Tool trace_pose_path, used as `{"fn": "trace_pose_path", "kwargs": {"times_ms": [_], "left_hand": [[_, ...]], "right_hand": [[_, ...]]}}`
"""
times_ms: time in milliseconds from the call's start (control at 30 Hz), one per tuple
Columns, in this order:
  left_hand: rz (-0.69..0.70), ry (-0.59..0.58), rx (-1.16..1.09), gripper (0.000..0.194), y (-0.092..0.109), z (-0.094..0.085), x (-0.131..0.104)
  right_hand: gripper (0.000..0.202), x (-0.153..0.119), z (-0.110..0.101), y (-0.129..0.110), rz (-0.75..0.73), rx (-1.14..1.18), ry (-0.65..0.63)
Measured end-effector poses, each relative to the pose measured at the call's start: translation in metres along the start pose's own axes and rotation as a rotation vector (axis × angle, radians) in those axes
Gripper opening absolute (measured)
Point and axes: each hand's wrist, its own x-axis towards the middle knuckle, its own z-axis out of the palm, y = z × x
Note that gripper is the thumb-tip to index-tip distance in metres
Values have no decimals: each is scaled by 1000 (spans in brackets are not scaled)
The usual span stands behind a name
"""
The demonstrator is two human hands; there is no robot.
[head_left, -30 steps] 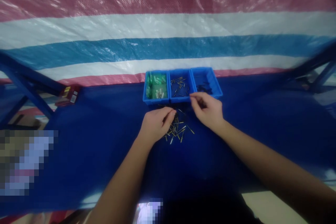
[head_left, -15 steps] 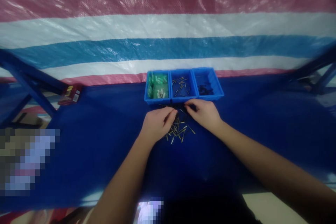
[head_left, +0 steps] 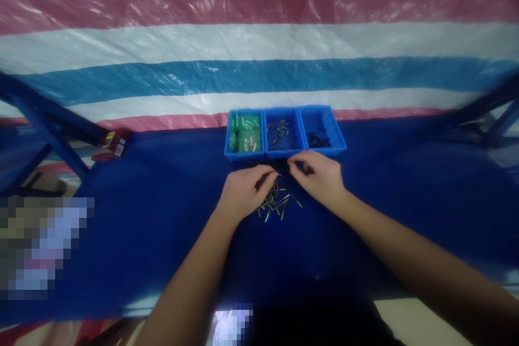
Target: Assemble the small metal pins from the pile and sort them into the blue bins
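My left hand (head_left: 245, 192) is closed in a pinch just over a pile of thin brass-coloured metal pins (head_left: 276, 205) on the blue tabletop. A slim pin-like piece pokes out from its fingertips toward the right. My right hand (head_left: 320, 177) is also pinched, in front of the blue bins and a short way right of the left hand. What its fingertips hold is too small to make out. Behind the hands, the middle bin (head_left: 266, 135) contains more of the metal pins.
The left bin (head_left: 227, 146) holds green plastic bags and small whitish pieces. Small dark parts lie in the right bin (head_left: 338, 132). A red box (head_left: 110, 145) sits at the table's far left, beside a blue frame leg (head_left: 60, 146). A striped tarp (head_left: 259, 43) hangs behind.
Both hands have shifted very slightly to the right, still pinched. The thin piece at the left fingertips now shows more clearly. The pile looks the same.
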Motion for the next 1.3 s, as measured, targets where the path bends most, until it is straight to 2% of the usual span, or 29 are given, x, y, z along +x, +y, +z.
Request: {"fn": "trace_pose_path", "kwargs": {"times_ms": [67, 200, 500, 633, 733, 933, 1133, 1300], "left_hand": [[-4, 6, -17, 22, 1, 1, -1], [34, 6, -30, 24, 2, 1, -1], [-9, 27, -48, 16, -1, 1, -3], [-40, 15, -29, 16, -2, 2, -3], [-47, 3, 29, 19, -4, 3, -3], [-42, -24, 40, 25, -4, 2, -2], [-100, 7, -67, 19, -1, 1, -4], [-93, -25, -50, 17, -2, 0, -3]], "right_hand": [[10, 0, -2, -10, -23, 2, 64], [10, 2, -4, -29, -28, 17, 73], [8, 9, 1, -50, 156, 66, 61], [9, 3, 5, -47, 188, 202, 41], [12, -4, 8, -41, 148, 286, -68], [13, -8, 10, -32, 159, 262, -105], [11, -7, 9, -33, 178, 221, -133], [12, -8, 9, -33, 182, 252, -124]]}}
